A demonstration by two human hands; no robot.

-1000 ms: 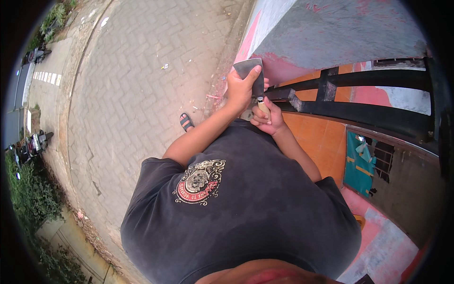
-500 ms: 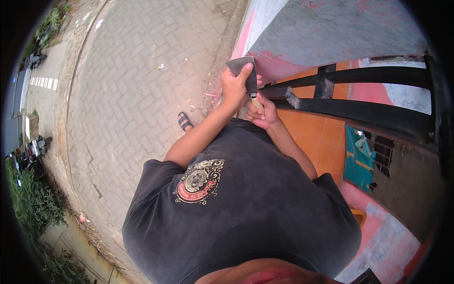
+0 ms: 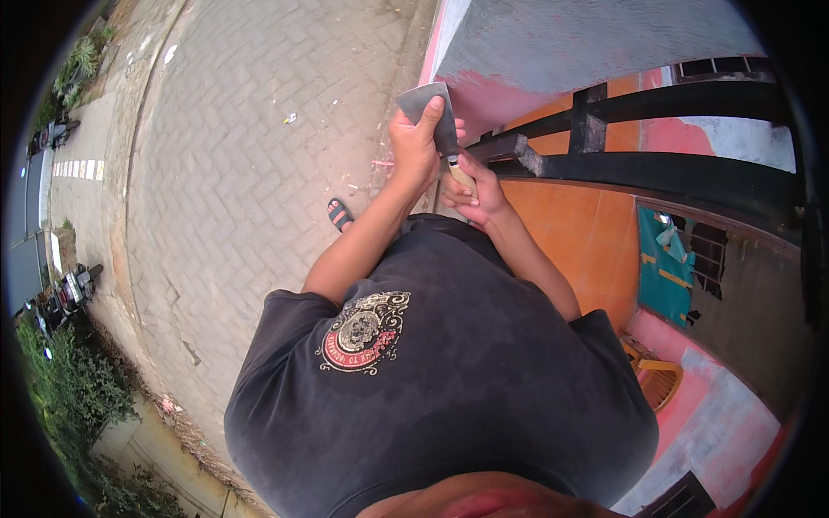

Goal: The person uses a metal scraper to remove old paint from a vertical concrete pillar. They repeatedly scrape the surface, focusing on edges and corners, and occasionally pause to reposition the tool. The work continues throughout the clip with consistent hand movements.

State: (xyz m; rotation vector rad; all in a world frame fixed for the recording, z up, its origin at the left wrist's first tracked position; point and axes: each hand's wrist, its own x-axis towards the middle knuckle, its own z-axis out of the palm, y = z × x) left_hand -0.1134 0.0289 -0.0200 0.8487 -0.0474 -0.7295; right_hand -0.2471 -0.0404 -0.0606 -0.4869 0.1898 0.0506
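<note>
A putty knife (image 3: pixel 445 129) with a wide grey metal blade and a pale wooden handle is held up in front of my dark T-shirt. My left hand (image 3: pixel 413 148) grips the blade, its thumb lying flat on the metal and its fingers behind. Around the wooden handle, the fingers of my right hand (image 3: pixel 480 192) are closed, the thumb along its upper end. The blade's broad edge points up and away from me. Beyond it stands a wall (image 3: pixel 587 43) with grey patches and flaking pink paint.
Black railing bars (image 3: pixel 673 177) run to the right, close to my right hand. Behind them lie an orange tiled floor (image 3: pixel 570 233) and a wooden chair (image 3: pixel 661 384). Grey paving (image 3: pixel 250 173) stretches left, with my sandalled foot (image 3: pixel 340 214) on it. Motorbikes (image 3: pixel 65 293) and bushes line the far left.
Both hands have moved slightly left and farther away from me, with the putty knife still between them. The view has shifted a little, showing more of the chair.
</note>
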